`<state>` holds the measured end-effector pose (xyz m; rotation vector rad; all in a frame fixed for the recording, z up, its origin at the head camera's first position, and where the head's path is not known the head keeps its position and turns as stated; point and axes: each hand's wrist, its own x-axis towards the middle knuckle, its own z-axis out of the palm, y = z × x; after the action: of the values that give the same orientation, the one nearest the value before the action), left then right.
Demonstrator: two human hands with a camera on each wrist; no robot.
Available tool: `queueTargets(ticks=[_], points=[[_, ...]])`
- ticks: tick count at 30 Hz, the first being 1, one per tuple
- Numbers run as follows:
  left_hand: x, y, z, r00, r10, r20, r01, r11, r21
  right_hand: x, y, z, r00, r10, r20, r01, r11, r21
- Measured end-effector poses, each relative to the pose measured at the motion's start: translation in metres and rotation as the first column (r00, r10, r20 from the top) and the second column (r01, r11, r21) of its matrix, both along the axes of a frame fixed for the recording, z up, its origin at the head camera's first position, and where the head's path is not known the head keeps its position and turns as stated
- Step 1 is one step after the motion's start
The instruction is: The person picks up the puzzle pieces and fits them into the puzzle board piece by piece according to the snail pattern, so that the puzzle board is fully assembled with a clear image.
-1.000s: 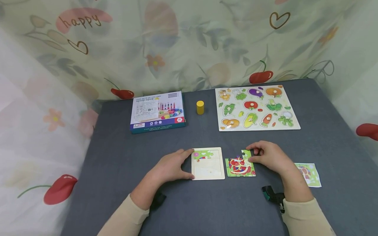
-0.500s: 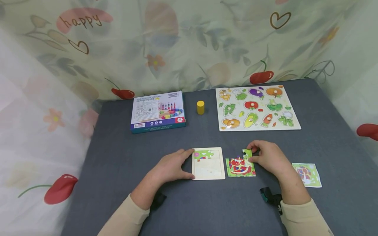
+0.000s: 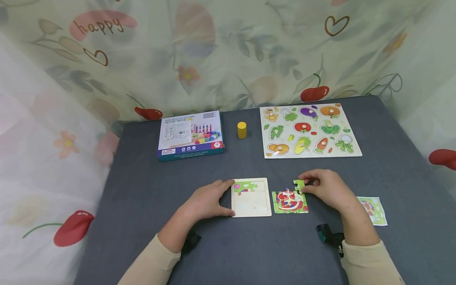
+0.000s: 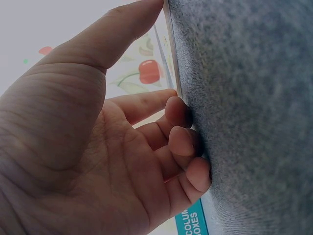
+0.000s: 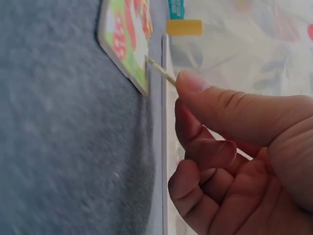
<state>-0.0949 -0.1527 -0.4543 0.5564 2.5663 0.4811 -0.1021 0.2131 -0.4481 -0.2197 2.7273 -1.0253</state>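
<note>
My right hand (image 3: pixel 325 188) pinches a green jigsaw piece (image 3: pixel 298 186) between thumb and forefinger. In the right wrist view the piece (image 5: pixel 162 71) is seen edge-on and tilted, one end close over the joined puzzle pieces (image 3: pixel 290 202). Those lie together on the table, red and green. My left hand (image 3: pixel 208 200) touches the left edge of a pale wooden puzzle tray (image 3: pixel 251 206), forefinger near the top corner and thumb near the bottom one. In the left wrist view its other fingers (image 4: pixel 182 142) bend down against the cloth. Joined green pieces (image 3: pixel 246 187) fill the tray's upper left.
A small picture card (image 3: pixel 374 209) lies partly behind the right forearm. Further back stand a boxed set (image 3: pixel 190 134), a yellow cylinder (image 3: pixel 242 130) and a vegetable peg puzzle board (image 3: pixel 311 132). Grey cloth (image 3: pixel 249 253) covers the table, with a patterned curtain (image 3: pixel 228 51) behind it.
The green piece in my right hand has tilted and come away slightly upward from the joined pieces. The left hand and tray stay as they were.
</note>
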Motion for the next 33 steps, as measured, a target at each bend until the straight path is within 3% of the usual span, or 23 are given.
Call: queueTargets(ticks=[6, 15, 21, 27, 33], points=[[0.0, -0.001, -0.001, 1.0, -0.017, -0.017, 0.017, 1.0, 0.005, 0.002, 0.008, 0.007, 0.999, -0.034, 0.0, 0.034, 0.998, -0.062], [0.0, -0.002, -0.001, 0.999, -0.031, -0.018, 0.031, 0.999, 0.027, 0.012, 0.013, 0.027, 0.985, -0.09, -0.145, 0.065, 0.983, -0.173], [-0.001, -0.002, 0.0, 0.999, -0.029, -0.023, 0.03, 0.999, 0.024, 0.019, 0.01, 0.042, 0.98, -0.133, -0.15, 0.093, 0.964, -0.248], [-0.002, -0.002, 0.0, 0.999, -0.034, -0.023, 0.034, 0.999, 0.008, 0.026, 0.009, 0.054, 0.977, -0.131, -0.169, 0.077, 0.952, -0.297], [0.0, -0.002, -0.003, 0.999, -0.029, -0.035, 0.029, 1.0, 0.009, 0.029, 0.005, 0.069, 0.964, -0.115, -0.24, 0.028, 0.941, -0.338]])
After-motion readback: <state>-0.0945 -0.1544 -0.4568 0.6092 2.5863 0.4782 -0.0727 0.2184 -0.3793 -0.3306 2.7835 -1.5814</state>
